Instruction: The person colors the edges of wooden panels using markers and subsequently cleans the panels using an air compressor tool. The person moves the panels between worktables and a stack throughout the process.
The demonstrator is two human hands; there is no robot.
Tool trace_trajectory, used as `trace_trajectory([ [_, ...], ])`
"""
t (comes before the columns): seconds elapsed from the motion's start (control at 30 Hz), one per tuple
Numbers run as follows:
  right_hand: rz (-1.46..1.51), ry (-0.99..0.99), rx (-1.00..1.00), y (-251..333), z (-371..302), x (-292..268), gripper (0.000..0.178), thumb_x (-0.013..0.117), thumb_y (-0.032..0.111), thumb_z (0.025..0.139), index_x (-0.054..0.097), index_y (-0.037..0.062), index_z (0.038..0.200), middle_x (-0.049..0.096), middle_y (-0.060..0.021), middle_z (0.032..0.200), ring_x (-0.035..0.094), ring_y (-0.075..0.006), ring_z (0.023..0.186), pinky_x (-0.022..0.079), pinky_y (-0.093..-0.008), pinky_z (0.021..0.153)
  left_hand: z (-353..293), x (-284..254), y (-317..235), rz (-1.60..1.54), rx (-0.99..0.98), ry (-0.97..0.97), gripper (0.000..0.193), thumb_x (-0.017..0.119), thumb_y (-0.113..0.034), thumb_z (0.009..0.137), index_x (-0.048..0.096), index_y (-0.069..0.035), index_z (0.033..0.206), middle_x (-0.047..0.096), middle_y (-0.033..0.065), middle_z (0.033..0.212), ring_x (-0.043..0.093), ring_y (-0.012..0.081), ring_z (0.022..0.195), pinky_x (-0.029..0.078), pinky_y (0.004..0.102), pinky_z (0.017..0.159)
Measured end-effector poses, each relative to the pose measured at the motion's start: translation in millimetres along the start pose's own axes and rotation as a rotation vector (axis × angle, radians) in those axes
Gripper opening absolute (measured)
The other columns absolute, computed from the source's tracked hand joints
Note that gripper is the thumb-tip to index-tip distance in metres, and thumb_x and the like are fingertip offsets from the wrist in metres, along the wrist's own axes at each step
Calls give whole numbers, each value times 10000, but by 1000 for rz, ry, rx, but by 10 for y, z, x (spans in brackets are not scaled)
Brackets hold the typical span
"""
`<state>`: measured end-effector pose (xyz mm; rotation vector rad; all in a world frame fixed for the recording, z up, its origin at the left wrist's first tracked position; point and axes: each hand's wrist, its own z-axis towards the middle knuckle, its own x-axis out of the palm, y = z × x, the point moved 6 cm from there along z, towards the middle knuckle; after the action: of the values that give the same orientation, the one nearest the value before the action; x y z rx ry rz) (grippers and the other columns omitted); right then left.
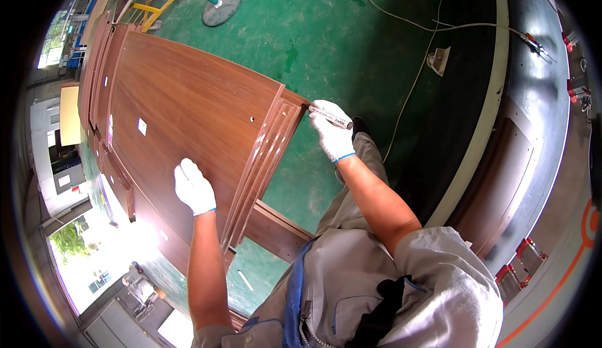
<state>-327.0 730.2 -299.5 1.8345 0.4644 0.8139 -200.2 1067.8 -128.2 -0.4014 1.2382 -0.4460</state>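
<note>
A large brown wood-grain panel (188, 91) lies on top of a stack of similar boards, with small holes and a white label (142, 126) on its face. My right hand (332, 131), in a white knit glove, is at the stack's near right corner. Its fingers are closed around a slim, pale, pen-like thing (332, 116) with a dark end. My left hand (195, 188), also gloved, is over the panel's lower part with its fingers curled in. Nothing shows in it, and whether it touches the surface is hard to tell.
Below the stack is another brown board (274, 230). A dark conveyor belt (458, 110) with a pale rail runs along the right, beside a metal surface carrying a brown panel (501, 185). A hose (407, 113) crosses the green floor. A round-based stand (222, 7) stands at the far left.
</note>
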Motion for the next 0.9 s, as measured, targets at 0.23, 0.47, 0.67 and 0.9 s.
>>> trace_trajectory([
  [0.23, 8, -34, -29, 104, 50, -17, 266, 737, 5, 854, 690, 1, 1116, 733, -77, 1070, 694, -158, 1002, 545, -287, 911, -10, -6, -34, 15, 5, -8, 346, 513, -298, 1051, 623, -11, 893, 626, 96, 729, 580, 214, 635, 483, 370, 609],
  [0.47, -3, 7, -23, 18, -5, -1, 268, 735, 24, 857, 688, 6, 1121, 731, -81, 1070, 694, -159, 1000, 541, -288, 917, -4, -1, -30, -21, -16, -6, 354, 516, -305, 1051, 626, -7, 895, 624, 91, 728, 573, 197, 628, 487, 359, 601],
  [0.67, 122, -20, 121, -122, -148, -15, 185, 753, 66, 848, 697, 13, 1016, 717, -59, 934, 658, -123, 874, 534, -270, 805, -5, -2, -47, -28, -46, -7, 372, 517, -322, 1049, 628, -2, 897, 635, 88, 741, 580, 196, 637, 494, 352, 611],
  [0.9, -179, 52, 310, -272, -6, 167, 300, 858, 234, 757, 637, 40, 813, 629, -16, 756, 556, -115, 705, 498, -301, 674, -25, -32, -211, 52, -42, 5, 424, 504, -368, 1049, 627, 1, 881, 620, 95, 725, 574, 208, 632, 489, 367, 603],
])
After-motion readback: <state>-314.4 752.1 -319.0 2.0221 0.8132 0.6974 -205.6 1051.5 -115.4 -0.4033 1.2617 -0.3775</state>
